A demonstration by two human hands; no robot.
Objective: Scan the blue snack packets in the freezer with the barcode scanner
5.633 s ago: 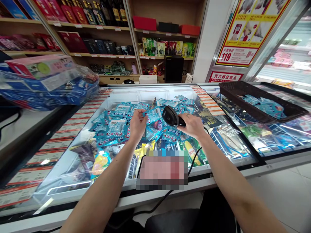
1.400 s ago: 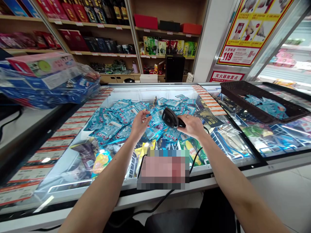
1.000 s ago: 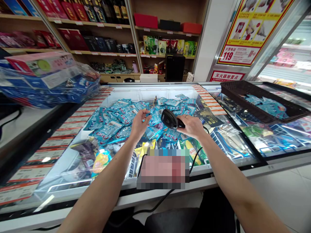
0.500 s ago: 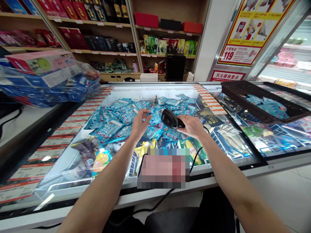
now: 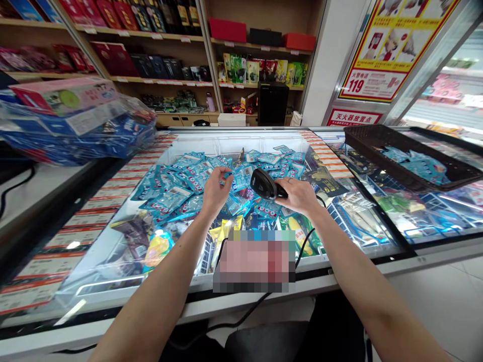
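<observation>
Chiefly, one wooden shelving unit point(image 5: 264, 11) along the back, stocked with boxes, bottles and upright pouches. One display freezer point(image 5: 317, 287), glass-topped, directly before the person, with mixed bagged goods visible through it; price labels point(image 5: 90, 206), orange and white, in columns along the glass. One fire-safety poster point(image 5: 377, 55), yellow and white with red border, marked 119, at upper right. One wrapped stack point(image 5: 83, 125) of boxes under clear plastic, mainly blue, a pink carton uppermost, at far left. One heap of blue packets point(image 5: 169, 201), overlapping, across the freezer's middle, below and around both hands; whether all lie on the glass cannot be told. One brown basket point(image 5: 377, 156) on the freezer at right, containing several packets point(image 5: 422, 163) of similar blue. One pixelated object point(image 5: 249, 261), pinkish, at the freezer's near edge between the forearms; details obscured. One right hand point(image 5: 300, 195), fingers wrapped round a scanner handle. One left hand point(image 5: 217, 191), fingers curled, tips at the edge of a packet; whether they pinch it cannot be told. One black scanner point(image 5: 263, 184), held above the heap, head pointing left. One single packet point(image 5: 243, 176), blue and white, between the left fingertips and the scanner head.
</observation>
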